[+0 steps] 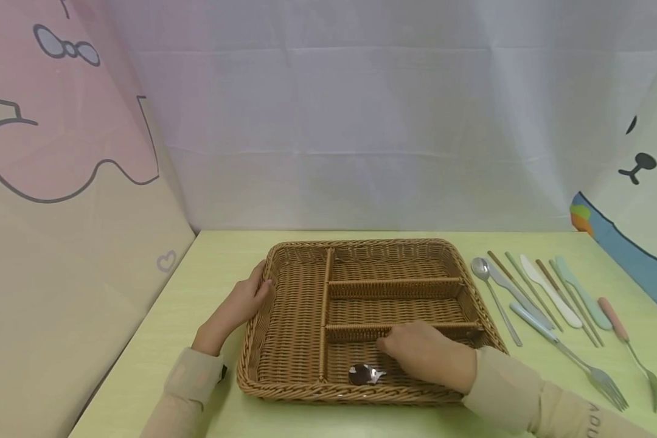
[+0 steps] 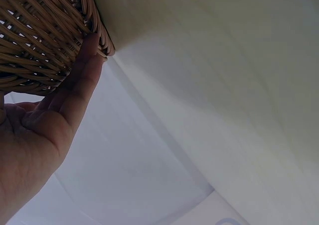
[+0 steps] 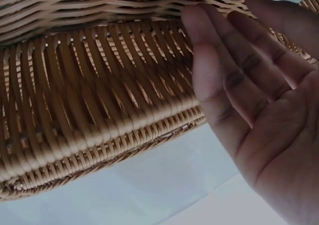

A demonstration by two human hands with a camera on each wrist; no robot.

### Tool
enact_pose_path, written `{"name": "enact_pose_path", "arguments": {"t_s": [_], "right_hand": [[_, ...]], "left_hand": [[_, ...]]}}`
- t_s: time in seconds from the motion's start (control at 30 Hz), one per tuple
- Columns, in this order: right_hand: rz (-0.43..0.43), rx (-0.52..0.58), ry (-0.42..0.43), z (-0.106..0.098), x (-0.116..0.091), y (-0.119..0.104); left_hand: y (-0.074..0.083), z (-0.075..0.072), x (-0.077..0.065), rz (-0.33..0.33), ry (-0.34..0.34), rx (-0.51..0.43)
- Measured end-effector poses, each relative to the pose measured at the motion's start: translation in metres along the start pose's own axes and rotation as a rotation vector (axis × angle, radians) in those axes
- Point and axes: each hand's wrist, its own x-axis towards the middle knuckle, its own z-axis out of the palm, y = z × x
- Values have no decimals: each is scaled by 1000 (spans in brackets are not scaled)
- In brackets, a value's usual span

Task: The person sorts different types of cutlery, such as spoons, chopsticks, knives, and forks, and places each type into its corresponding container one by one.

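Holding the left side of a big wicker basket [image 1: 292,328] w/ the left hand [image 1: 246,301] rn, thumb over the rim, fingers flat along the outer wall, so that grip's pretty narrow. The basket sits mid-table on a pale green table [image 1: 219,255], w/ one long compartment on the left and three on the right (far, middle, near). The right hand [image 1: 427,356] is down in the near right one, fingers loosely bent w/ a hollow palm in the right wrist cam, so kinda half-wide. A shiny spoon [image 1: 359,374] lies in that same compartment, bowl to the left, right by the near wall; the rest is hidden toward the hand, so can't tell if they're touching tbh. Right of the basket, on the table, there's a bunch of cutlery: a metal spoon [image 1: 480,267] closest to the basket, then a blue-handled knife [image 1: 536,314], some thin chopsticks [image 1: 558,286], a white knife [image 1: 550,293], a mint knife [image 1: 579,292], plus a blue-handled fork [image 1: 572,359] nearer, tines pointing near-right. Far right is a pink-handled utensil [image 1: 615,319], head too edge-on to ID. Bg is a whitish cloth [image 1: 361,121], btw.
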Motion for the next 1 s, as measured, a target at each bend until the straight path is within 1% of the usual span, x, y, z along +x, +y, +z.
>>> {"name": "enact_pose_path", "arguments": {"t_s": [0.27,0.43,0.53,0.67,0.83,0.93,1.0], "right_hand": [[85,2,-19,-15,-3,6],[83,24,50,-27,-8,15],[67,9,121,-32,-10,21],[74,-8,183,-36,-14,31],[124,-27,235,-40,-20,45],[160,6,240,-43,-24,55],[187,44,227,-44,-26,62]], "left_hand": [[1,-1,1,2,8,7],[2,-1,1,2,16,11],[1,-1,1,-5,14,0],[0,-1,1,-6,5,-9],[0,0,1,-13,-5,-11],[0,0,1,-14,-7,-16],[0,1,1,-13,-8,-19]]}}
